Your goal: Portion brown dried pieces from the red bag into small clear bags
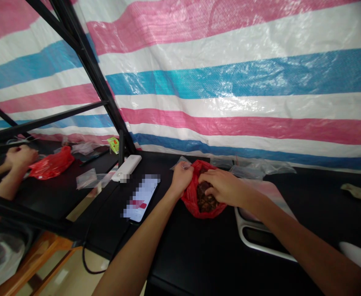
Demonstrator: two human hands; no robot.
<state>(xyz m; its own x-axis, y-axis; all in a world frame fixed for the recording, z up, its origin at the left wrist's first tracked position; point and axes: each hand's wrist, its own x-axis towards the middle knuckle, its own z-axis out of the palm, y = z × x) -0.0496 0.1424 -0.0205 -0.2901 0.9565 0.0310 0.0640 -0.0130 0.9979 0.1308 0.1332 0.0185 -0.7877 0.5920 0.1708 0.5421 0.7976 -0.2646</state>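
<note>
A red plastic bag (195, 201) stands with its mouth open on the black table, and small brown dried pieces (207, 203) fill its bottom. At the bag's left rim, my left hand (182, 177) is closed on a small clear plastic bag (185, 161), its fingers against the red plastic. My right hand (226, 186) reaches over the right rim into the red bag. Its fingers are bent down at the brown pieces, and what lies between the fingertips is partly hidden. Under my right forearm is a white digital scale (245, 236).
Left of the bag lie a lit phone (143, 197) and a white power strip (127, 167). Clear plastic bags (263, 167) lie behind the scale. A black metal frame (91, 70) stands at the left; beyond it are another person's hands (21, 156) and a second red bag (52, 163).
</note>
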